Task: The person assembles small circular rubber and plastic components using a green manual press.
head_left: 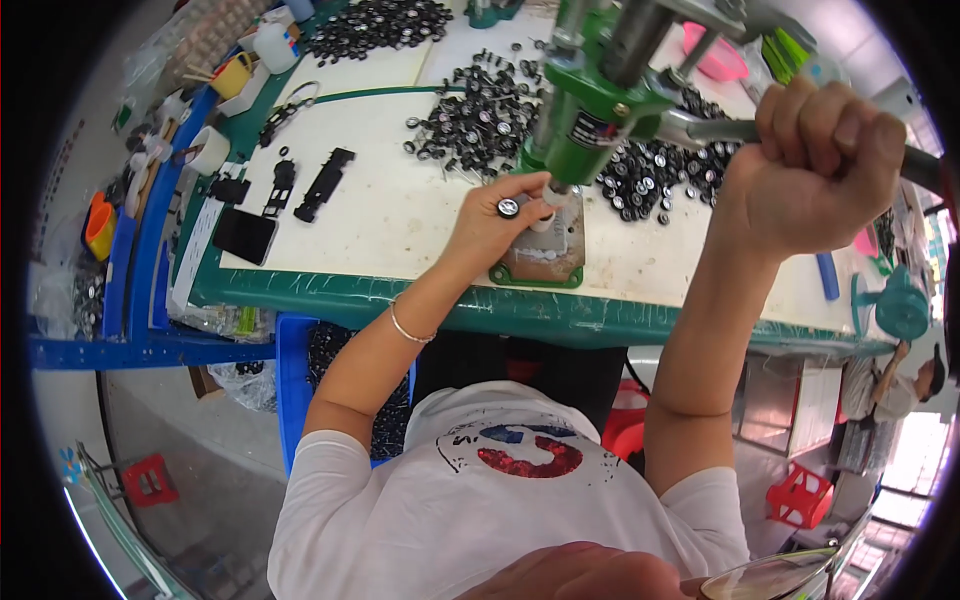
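Note:
A green hand-lever press (pixel 580 140) stands on the table before me. My right hand (pixel 800 180) is closed in a fist round the grip of its metal lever (pixel 725 130), raised at the right. Under the ram my left hand (pixel 478 228) reaches in to the base plate (pixel 540 274), its thumb and index finger curled close to the ram's tip. A small black toy wheel (pixel 508 208) with a silver hub is held against those fingers. What lies right between the fingertips is partly hidden.
Piles of small black wheels, some on axles (pixel 480 110), lie behind and beside the press. To the left are black plastic chassis parts (pixel 325 185) and a phone (pixel 245 236). A blue bin (pixel 296 350) stands below the green table edge (pixel 400 302). Another person (pixel 885 385) is far right.

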Tool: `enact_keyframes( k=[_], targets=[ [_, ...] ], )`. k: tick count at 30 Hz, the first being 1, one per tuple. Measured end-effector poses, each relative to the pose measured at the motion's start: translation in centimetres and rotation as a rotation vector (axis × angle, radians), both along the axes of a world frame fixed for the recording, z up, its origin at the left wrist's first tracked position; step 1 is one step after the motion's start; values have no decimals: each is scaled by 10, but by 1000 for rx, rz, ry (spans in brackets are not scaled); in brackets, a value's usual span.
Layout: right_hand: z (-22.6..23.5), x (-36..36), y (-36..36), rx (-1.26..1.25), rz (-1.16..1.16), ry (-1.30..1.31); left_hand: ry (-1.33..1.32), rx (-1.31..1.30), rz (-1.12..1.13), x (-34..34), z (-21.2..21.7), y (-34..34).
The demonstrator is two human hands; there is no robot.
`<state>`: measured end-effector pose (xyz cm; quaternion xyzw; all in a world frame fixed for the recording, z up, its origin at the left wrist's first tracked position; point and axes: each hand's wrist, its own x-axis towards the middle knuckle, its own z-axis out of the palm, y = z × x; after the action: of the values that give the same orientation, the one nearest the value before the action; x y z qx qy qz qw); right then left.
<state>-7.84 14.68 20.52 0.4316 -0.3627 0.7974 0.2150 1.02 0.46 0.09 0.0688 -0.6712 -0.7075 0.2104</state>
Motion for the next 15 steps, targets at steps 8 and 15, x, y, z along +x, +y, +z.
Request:
enact_keyframes(
  k=[8, 15],
  targets=[
    [34, -51, -22, 333, -36, -292, 101, 6, 41, 6, 5, 8],
    [24, -88, -42, 357, 250, -556, 62, 671, 231, 5, 8, -26]
  ],
)
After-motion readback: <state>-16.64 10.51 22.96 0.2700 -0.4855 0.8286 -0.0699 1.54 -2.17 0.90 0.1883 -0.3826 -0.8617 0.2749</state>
